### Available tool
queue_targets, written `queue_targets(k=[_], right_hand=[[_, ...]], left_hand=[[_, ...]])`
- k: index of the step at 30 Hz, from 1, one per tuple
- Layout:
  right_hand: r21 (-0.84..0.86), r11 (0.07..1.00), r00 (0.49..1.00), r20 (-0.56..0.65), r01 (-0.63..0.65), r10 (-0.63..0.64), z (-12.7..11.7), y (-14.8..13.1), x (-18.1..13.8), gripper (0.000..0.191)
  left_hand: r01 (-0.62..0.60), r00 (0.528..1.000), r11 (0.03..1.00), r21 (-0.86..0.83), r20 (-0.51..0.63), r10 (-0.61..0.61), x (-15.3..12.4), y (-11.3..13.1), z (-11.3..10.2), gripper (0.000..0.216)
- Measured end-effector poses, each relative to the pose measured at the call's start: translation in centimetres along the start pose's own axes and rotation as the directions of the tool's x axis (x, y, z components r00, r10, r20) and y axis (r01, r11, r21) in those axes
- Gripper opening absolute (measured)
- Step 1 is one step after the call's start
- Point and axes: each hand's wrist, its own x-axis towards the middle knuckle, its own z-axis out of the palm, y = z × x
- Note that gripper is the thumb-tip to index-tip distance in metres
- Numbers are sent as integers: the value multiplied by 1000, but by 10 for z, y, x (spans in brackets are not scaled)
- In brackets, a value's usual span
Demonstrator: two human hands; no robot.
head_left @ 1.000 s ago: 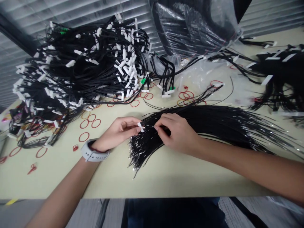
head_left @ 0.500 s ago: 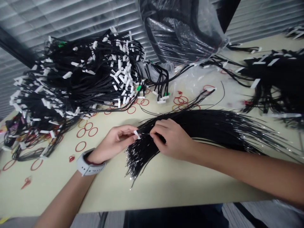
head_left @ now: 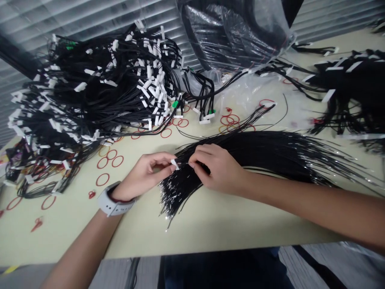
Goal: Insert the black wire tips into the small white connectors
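Observation:
A thick bundle of loose black wires [head_left: 270, 154] with bare metal tips lies across the table in front of me. My left hand [head_left: 144, 174], with a grey watch on the wrist, pinches a small white connector [head_left: 174, 163] between thumb and fingers. My right hand [head_left: 218, 168] rests on the bundle and pinches the end of one black wire right at the connector. The two hands almost touch above the wire tips [head_left: 173, 196].
A big heap of finished black harnesses with white connectors [head_left: 96, 92] fills the back left. Red rubber bands [head_left: 110, 158] lie scattered on the table. A clear plastic bag of black cable [head_left: 234, 36] stands behind, and more harnesses [head_left: 349, 92] lie at the right.
Both hands stay pinched together at the connector. Only the view has shifted slightly.

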Motion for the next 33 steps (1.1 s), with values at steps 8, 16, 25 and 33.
queue_targets(k=[8,16,25,33], right_hand=[[-1,1000,999,31,22,-22,1,0,0,19],[4,999,998,34,46,-46,1,0,-1,18],[-8,997,997,11,79,-79,4,-1,2,24],[11,993,992,37,118,-118,4,-1,3,23]], left_hand=[[4,1000,1000,-22,-2,-4,-1,0,1,19],[-42,999,999,-21,2,42,-1,-4,1,19],[-103,994,988,113,-25,107,-3,-1,5,18],[-109,992,989,103,-46,114,-4,0,6,18]])
